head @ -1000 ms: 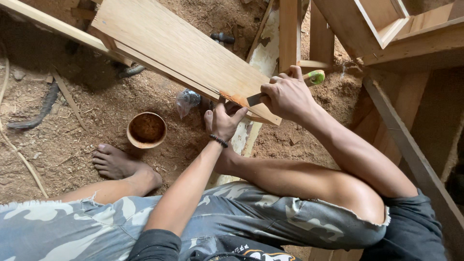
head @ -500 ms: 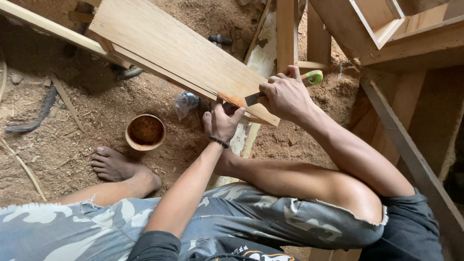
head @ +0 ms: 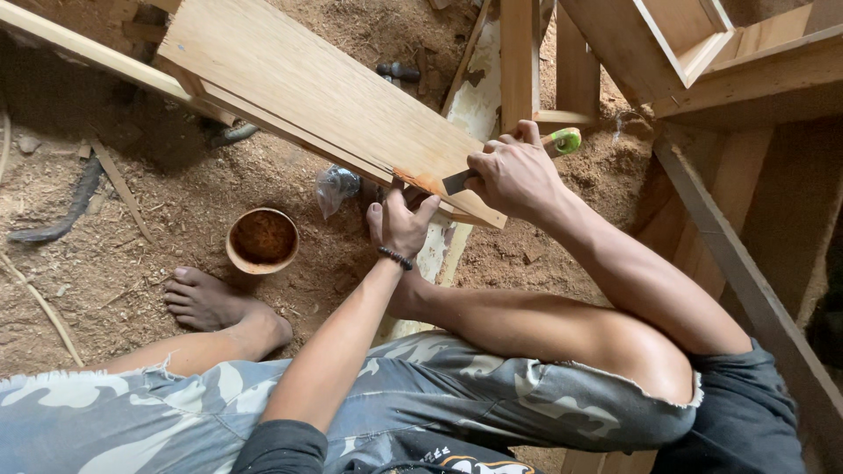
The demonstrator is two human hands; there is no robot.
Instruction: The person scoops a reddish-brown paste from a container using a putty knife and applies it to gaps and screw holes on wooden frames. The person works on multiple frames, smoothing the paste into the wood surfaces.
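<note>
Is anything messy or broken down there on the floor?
Sawdust covers the ground. A crumpled clear plastic bag lies loose under the wooden panel, beside a small brown bowl. Nothing looks broken; the panel's corner by the right hand is darker orange.

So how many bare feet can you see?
1: a bare foot rests on the sawdust ground, beside the round brown bowl. The other foot may be hidden behind the left hand.

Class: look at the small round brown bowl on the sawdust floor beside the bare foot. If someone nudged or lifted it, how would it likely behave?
The bowl looks small and thin-walled, so probably light. Its rounded shape suggests it may rock or tip when nudged, though the loose sawdust floor would likely damp sliding. It seems filled with brown material, which could spill.
</note>
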